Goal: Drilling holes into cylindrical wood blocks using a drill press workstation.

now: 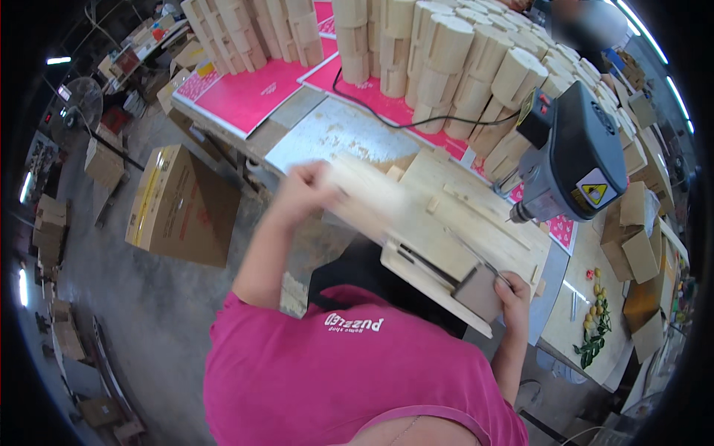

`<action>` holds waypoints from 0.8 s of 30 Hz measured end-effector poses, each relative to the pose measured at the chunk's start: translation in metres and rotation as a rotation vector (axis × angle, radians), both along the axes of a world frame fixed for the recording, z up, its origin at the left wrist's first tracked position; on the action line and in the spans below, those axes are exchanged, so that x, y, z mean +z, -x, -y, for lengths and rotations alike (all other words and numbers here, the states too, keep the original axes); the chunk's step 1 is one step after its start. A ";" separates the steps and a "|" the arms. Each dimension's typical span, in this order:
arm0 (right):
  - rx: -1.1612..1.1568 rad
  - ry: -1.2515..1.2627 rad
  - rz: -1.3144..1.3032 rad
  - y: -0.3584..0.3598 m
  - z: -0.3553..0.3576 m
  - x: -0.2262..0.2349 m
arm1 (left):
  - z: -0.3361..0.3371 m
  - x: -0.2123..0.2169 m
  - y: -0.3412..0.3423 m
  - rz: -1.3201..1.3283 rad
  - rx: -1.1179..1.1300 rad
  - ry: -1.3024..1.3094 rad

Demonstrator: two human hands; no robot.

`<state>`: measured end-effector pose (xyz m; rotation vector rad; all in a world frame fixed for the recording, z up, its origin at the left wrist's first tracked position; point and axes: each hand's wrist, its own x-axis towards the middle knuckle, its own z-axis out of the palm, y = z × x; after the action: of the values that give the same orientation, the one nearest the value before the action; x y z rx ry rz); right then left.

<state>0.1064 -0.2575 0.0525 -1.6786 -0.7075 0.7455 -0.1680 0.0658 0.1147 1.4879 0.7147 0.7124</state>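
Note:
My left hand (303, 190) is closed on a pale wooden piece (364, 192), which is blurred by motion above the left end of a wooden jig board (461, 223). At the jig's near right corner, my right hand (515, 290) curls around the edge, beside a grey block (478, 291) fixed there. The grey drill press head (576, 152) hangs over the jig's right side, its bit (518, 214) pointing at the board.
Stacks of pale wooden blocks (446, 59) stand on pink sheets (253, 93) at the back of the bench. A cardboard box (178, 204) sits on the floor at left. More small boxes (639, 253) and a sprig with small fruits (595, 320) lie at right.

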 end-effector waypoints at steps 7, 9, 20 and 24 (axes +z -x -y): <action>0.043 0.186 -0.058 0.028 -0.059 -0.023 | -0.048 -0.017 0.072 0.638 0.211 0.704; 0.079 0.162 -0.065 0.030 -0.060 -0.018 | -0.046 -0.024 0.080 0.686 0.245 0.751; 0.033 -0.025 -0.186 0.010 -0.022 -0.026 | -0.087 -0.032 0.070 0.007 0.508 0.009; -0.021 -0.079 -0.217 0.000 -0.005 -0.030 | -0.105 -0.026 0.041 -0.329 0.618 -0.499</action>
<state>0.1066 -0.2527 0.0222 -1.5040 -0.5586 0.8590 -0.2093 0.1706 0.0884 1.8784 1.3526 1.1883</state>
